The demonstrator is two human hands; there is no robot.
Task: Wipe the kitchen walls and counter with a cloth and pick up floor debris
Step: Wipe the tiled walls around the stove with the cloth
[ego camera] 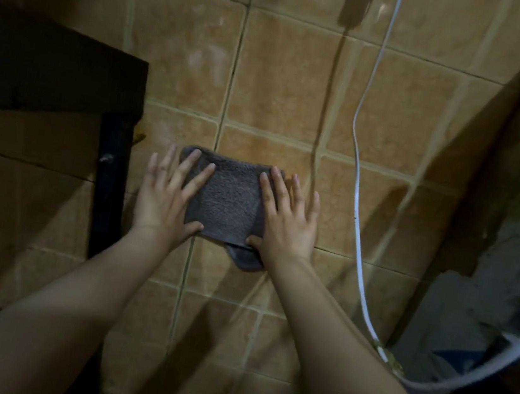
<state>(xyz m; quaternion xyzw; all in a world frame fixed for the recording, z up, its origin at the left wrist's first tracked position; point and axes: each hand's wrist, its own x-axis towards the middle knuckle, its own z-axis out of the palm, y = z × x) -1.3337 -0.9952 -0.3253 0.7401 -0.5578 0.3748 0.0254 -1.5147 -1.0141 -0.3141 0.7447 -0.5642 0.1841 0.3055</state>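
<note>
Both your hands are flat, fingers spread: left hand [166, 197] and right hand [285, 216] pressing the grey cloth [228, 202] onto the tiled wall [283, 84], white cable [357, 189] hanging just beside, probably touching the tiles.

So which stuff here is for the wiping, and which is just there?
For the wiping:
- grey cloth
- left hand and right hand, both pressing flat on the cloth
- tiled wall

Just there:
- white cable hanging to the right
- dark shelf on the left
</note>
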